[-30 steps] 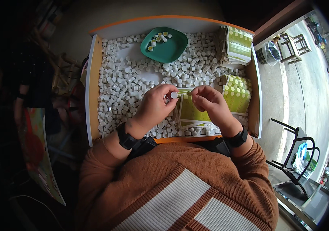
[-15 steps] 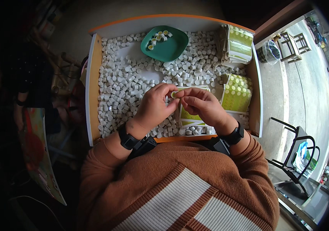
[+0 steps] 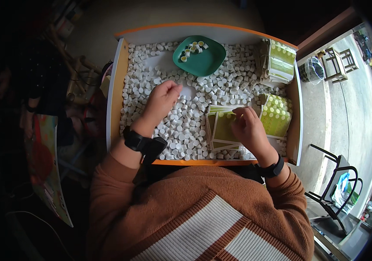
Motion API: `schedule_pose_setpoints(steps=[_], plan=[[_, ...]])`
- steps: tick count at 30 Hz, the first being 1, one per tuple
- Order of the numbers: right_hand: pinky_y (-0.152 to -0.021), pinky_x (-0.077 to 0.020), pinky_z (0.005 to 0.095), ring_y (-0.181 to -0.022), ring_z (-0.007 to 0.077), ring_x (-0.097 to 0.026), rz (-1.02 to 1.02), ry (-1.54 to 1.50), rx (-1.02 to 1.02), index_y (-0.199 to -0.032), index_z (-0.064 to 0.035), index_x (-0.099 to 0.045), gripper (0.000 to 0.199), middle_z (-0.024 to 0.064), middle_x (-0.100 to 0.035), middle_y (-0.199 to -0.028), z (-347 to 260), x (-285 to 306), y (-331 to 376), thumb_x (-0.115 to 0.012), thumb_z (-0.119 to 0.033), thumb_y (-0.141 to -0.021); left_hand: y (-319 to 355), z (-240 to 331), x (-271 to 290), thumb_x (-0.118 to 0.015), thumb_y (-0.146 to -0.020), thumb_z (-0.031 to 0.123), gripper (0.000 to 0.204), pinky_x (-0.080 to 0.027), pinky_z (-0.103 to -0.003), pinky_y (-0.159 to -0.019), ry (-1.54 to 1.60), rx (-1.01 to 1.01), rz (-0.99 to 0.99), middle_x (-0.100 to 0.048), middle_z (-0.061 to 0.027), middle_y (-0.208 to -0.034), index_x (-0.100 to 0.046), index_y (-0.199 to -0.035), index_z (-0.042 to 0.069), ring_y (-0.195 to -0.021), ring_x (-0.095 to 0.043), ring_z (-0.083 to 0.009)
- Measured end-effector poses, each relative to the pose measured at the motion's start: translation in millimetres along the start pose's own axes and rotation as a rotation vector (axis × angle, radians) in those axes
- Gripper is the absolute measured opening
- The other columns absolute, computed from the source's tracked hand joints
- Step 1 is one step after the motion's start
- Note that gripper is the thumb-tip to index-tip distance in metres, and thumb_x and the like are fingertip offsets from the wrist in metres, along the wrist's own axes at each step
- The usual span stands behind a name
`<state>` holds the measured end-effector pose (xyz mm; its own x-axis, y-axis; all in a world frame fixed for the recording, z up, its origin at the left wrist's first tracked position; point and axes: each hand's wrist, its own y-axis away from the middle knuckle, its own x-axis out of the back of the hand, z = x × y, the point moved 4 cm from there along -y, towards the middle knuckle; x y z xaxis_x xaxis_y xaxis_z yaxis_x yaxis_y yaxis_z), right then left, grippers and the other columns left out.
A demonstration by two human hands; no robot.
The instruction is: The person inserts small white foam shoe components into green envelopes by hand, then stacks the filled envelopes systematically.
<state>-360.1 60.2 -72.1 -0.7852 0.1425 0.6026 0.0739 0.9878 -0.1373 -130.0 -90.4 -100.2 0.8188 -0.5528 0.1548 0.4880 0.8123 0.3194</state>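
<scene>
My left hand (image 3: 161, 103) hovers above a bed of small white round caps (image 3: 185, 138), left of the middle. Its fingers are curled and pressed together; whatever they pinch is hidden. My right hand (image 3: 250, 130) is over a stack of green sticker sheets (image 3: 224, 126), fingers bent inward with the fingertips near the sheets' right side. I cannot see what, if anything, lies between those fingertips. On the caps at the far side sits a green plate (image 3: 210, 61), holding several white caps with yellow-green tops (image 3: 187, 52) at its left.
A shallow tray with an orange rim (image 3: 203, 162) holds the caps. Along its right side lie two more piles of green sticker sheets, a far pile (image 3: 281, 61) and a nearer pile (image 3: 277, 117). A black chair (image 3: 340, 185) stands right; a person's dark sleeve (image 3: 38, 82) shows left.
My hands, which met over the caps around a small round piece, have parted. The left has gone left and slightly away; the right has moved right and nearer, over the sheets.
</scene>
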Motion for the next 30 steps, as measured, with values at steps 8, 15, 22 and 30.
schedule_pose_setpoints(steps=[8, 15, 22, 30], plan=[[-0.063, -0.0503, 0.0340, -0.071, 0.0282, -0.060, 0.026, 0.157, 0.073, -0.102, -0.0023, -0.056, 0.026, 0.0135, -0.055, -0.094, 3.9, -5.4, 5.9, -0.064, 0.000, -0.078, -9.1, 14.2, -20.4, -0.062, -0.083, 0.014, 0.018, -0.049, -0.043, -0.068, -1.035, -0.407, 0.013, -0.063, -0.0198, -0.086, -0.058, -0.096, 0.003, -0.079, -0.061, -0.0357], [-0.074, -0.0502, 0.0396, -0.086, 0.0347, -0.058, 0.087, 0.256, 0.060, -0.104, -0.0029, -0.057, 0.034, 0.0155, -0.054, -0.100, 3.0, 1.1, 3.1, -0.070, -0.005, -0.072, -6.0, 29.4, -20.7, -0.060, -0.087, 0.014, 0.016, -0.049, -0.036, -0.068, -0.961, -0.226, 0.064, -0.063, -0.0151, -0.084, -0.055, -0.096, 0.003, -0.079, -0.063, -0.0295], [-0.074, -0.0499, 0.0391, -0.087, 0.0347, -0.058, 0.034, 0.250, -0.012, -0.101, -0.0022, -0.059, 0.035, 0.0150, -0.055, -0.096, 8.1, 4.9, -2.5, -0.073, -0.007, -0.069, 25.1, 24.8, -72.4, -0.056, -0.093, 0.012, 0.011, -0.045, -0.024, -0.065, 0.112, -0.235, -0.219, -0.060, -0.0019, -0.078, -0.054, -0.099, 0.002, -0.074, -0.057, -0.0102], [-0.071, -0.0501, 0.0365, -0.079, 0.0328, -0.059, 0.054, 0.220, -0.014, -0.095, -0.0022, -0.060, 0.029, 0.0141, -0.056, -0.088, 10.7, 3.0, -2.3, -0.074, -0.008, -0.069, 21.1, 21.3, -108.5, -0.059, -0.089, 0.008, 0.016, -0.044, -0.022, -0.063, -0.036, -0.211, -0.264, -0.060, 0.0000, -0.077, -0.060, -0.103, 0.001, -0.069, -0.053, -0.0061]])
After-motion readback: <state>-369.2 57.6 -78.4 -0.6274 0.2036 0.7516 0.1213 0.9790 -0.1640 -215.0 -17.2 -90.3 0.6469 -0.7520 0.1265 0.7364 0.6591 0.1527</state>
